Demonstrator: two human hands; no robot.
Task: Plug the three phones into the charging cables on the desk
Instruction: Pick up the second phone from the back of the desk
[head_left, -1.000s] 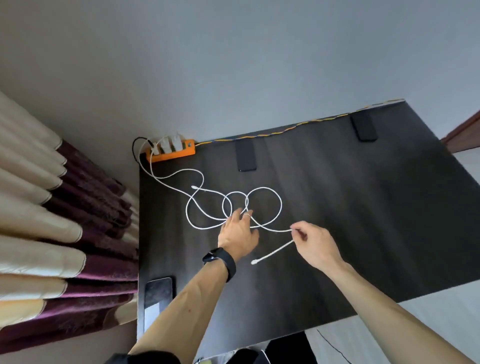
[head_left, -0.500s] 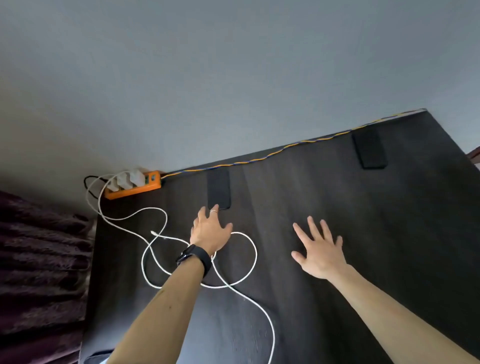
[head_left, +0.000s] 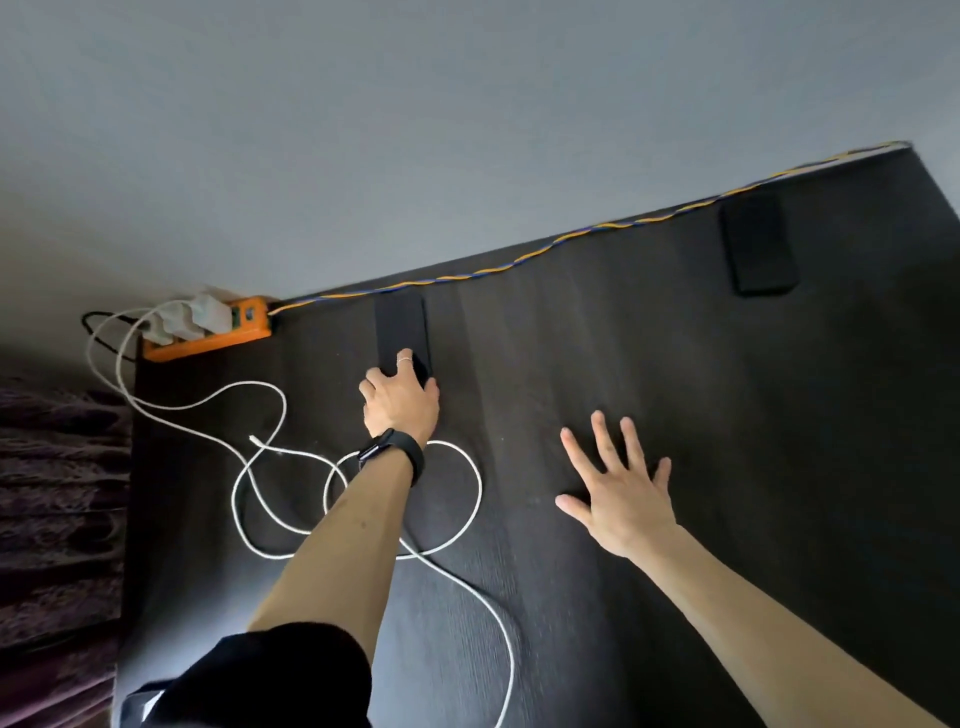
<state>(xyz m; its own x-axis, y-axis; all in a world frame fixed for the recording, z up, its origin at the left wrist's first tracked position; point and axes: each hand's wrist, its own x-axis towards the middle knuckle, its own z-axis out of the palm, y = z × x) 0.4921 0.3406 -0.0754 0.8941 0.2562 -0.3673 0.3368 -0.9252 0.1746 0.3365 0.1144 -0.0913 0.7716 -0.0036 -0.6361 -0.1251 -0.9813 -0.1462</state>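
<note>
Left hand (head_left: 400, 400) curls its grip over the near end of a dark, flat phone (head_left: 401, 332) by the worktop's (head_left: 675, 415) back edge; right hand (head_left: 618, 493) is spread, empty. Risk: the forearm crosses the looped white cable (head_left: 467, 499) and may snag it.

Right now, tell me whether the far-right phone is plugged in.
Unplugged. The far-right phone lies alone by the desk's back edge; no white cable reaches it.

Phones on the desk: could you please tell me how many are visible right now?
2 for certain. One phone lies near the orange power strip, under the left hand; another phone lies at the far right. A third may be cut off at bottom left.
</note>
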